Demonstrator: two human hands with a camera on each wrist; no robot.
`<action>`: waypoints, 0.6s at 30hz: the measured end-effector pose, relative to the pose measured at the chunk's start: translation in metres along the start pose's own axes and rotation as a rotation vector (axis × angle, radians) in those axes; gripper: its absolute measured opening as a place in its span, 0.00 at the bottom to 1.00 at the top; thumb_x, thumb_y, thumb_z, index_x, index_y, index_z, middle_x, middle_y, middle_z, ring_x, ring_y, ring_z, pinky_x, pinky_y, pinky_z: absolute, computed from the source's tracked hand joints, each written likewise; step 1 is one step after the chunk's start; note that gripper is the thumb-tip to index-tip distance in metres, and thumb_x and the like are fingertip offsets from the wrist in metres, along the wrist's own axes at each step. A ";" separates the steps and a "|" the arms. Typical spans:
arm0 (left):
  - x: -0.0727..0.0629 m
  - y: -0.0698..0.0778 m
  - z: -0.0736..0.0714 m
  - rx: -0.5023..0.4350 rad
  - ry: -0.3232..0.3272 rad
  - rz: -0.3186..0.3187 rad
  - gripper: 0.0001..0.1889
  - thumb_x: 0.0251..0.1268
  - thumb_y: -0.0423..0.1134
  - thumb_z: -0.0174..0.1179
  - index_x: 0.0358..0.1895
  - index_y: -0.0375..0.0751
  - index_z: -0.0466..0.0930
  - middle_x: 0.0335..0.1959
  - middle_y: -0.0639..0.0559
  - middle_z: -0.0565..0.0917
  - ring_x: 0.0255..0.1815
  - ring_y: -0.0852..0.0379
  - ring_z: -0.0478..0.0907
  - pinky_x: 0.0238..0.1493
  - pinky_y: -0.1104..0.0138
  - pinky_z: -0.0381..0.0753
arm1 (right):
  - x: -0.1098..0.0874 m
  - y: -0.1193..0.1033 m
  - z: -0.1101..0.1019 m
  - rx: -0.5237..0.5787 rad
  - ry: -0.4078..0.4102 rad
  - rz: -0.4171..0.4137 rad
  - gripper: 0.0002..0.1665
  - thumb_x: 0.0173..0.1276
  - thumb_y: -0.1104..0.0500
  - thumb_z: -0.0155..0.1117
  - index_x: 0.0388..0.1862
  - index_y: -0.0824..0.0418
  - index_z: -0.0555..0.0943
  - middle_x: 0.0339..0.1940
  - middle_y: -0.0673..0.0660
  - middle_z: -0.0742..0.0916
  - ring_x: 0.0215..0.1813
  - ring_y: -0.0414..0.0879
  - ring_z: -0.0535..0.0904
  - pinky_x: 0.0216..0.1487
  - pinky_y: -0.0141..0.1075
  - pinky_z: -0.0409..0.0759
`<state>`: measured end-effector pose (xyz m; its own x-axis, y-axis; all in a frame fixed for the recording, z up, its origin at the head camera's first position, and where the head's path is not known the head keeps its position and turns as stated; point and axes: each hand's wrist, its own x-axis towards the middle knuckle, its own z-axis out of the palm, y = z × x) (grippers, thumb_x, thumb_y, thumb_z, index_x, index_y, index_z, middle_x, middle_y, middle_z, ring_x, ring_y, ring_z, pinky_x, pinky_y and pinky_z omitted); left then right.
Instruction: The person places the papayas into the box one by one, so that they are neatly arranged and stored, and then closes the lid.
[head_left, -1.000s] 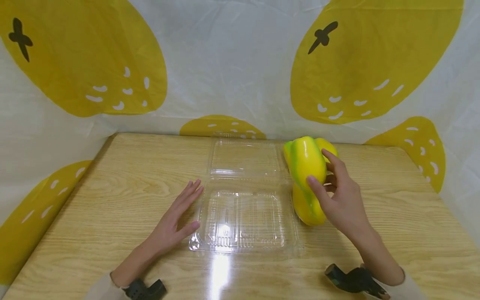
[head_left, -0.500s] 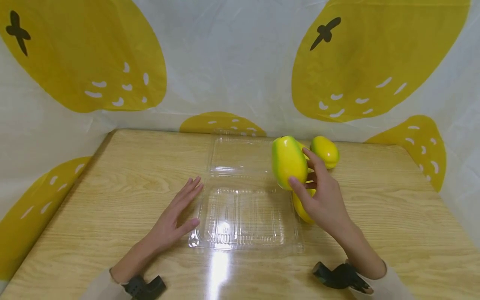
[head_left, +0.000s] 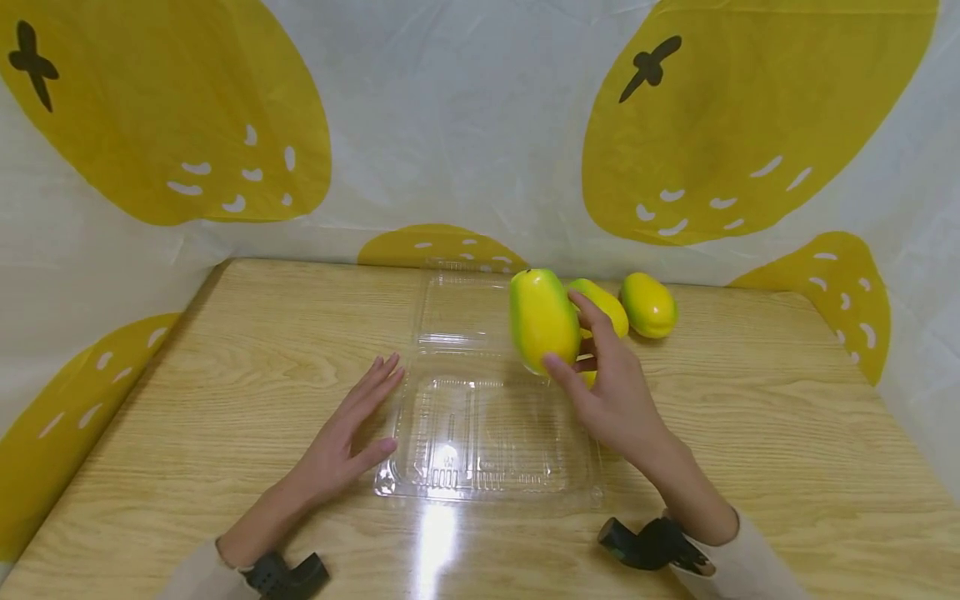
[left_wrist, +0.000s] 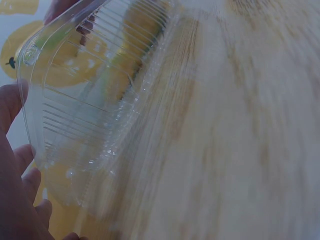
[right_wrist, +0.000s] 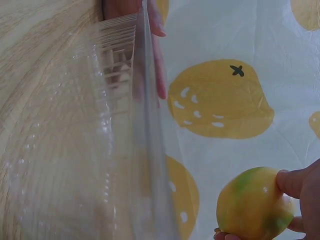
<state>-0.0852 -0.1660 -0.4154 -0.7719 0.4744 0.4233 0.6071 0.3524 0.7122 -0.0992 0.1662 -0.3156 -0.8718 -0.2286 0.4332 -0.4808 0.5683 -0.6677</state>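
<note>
A yellow-green papaya (head_left: 545, 321) is raised over the right part of a clear plastic clamshell box (head_left: 487, 492), near the hinge. My right hand (head_left: 618, 400) grips it between thumb and fingers; the papaya (right_wrist: 250, 205) also shows at the bottom of the right wrist view. The box lies unfolded, its lid half flat towards the wall and its ribbed base towards me. Beside the base's left edge rests my left hand (head_left: 341, 446), fingers fairly straight; in the left wrist view its fingertips are against the rim of the box (left_wrist: 32, 115).
Behind my right hand lie two more papayas, one (head_left: 604, 308) by the lid and another (head_left: 649, 306) farther right. A further papaya (head_left: 589, 378) is mostly hidden by that hand. The wooden table (head_left: 787, 433) ends at a lemon-print cloth (head_left: 457, 125).
My right hand has moved left with the papaya, from above the other papayas to over the box. The papaya has turned more upright. My left hand and the box have stayed put.
</note>
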 end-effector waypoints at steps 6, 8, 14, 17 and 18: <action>0.000 -0.001 0.001 0.000 0.001 0.005 0.37 0.64 0.47 0.58 0.74 0.40 0.56 0.76 0.44 0.51 0.75 0.37 0.42 0.68 0.37 0.43 | 0.003 -0.006 0.008 0.016 -0.053 -0.023 0.45 0.65 0.60 0.66 0.76 0.56 0.54 0.60 0.60 0.75 0.47 0.48 0.78 0.40 0.40 0.82; 0.001 -0.001 0.002 0.001 0.000 0.004 0.37 0.64 0.47 0.58 0.74 0.41 0.55 0.76 0.45 0.51 0.75 0.37 0.42 0.68 0.38 0.43 | 0.004 -0.007 0.011 0.005 -0.079 -0.032 0.46 0.66 0.59 0.66 0.77 0.56 0.52 0.64 0.59 0.73 0.51 0.49 0.77 0.42 0.40 0.82; 0.001 0.000 0.001 0.006 0.002 0.002 0.38 0.64 0.47 0.58 0.74 0.40 0.55 0.76 0.44 0.51 0.75 0.38 0.42 0.68 0.37 0.44 | 0.006 -0.014 0.021 -0.006 -0.160 -0.028 0.47 0.67 0.56 0.64 0.77 0.56 0.49 0.69 0.58 0.67 0.50 0.47 0.76 0.44 0.39 0.82; 0.001 0.001 0.000 0.007 0.000 -0.004 0.38 0.63 0.46 0.58 0.74 0.40 0.55 0.76 0.44 0.51 0.75 0.39 0.42 0.68 0.38 0.44 | 0.008 -0.017 0.026 -0.007 -0.193 -0.021 0.47 0.67 0.55 0.63 0.77 0.55 0.48 0.67 0.59 0.68 0.49 0.47 0.76 0.44 0.38 0.82; 0.001 0.002 -0.001 0.008 -0.002 -0.009 0.38 0.63 0.46 0.59 0.74 0.40 0.55 0.76 0.44 0.51 0.76 0.40 0.42 0.68 0.38 0.43 | 0.009 -0.018 0.028 -0.010 -0.202 -0.020 0.47 0.68 0.55 0.63 0.78 0.55 0.47 0.67 0.59 0.68 0.49 0.47 0.76 0.44 0.38 0.82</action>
<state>-0.0848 -0.1657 -0.4135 -0.7768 0.4730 0.4157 0.6017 0.3628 0.7115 -0.1007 0.1319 -0.3167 -0.8634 -0.3937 0.3155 -0.4985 0.5694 -0.6536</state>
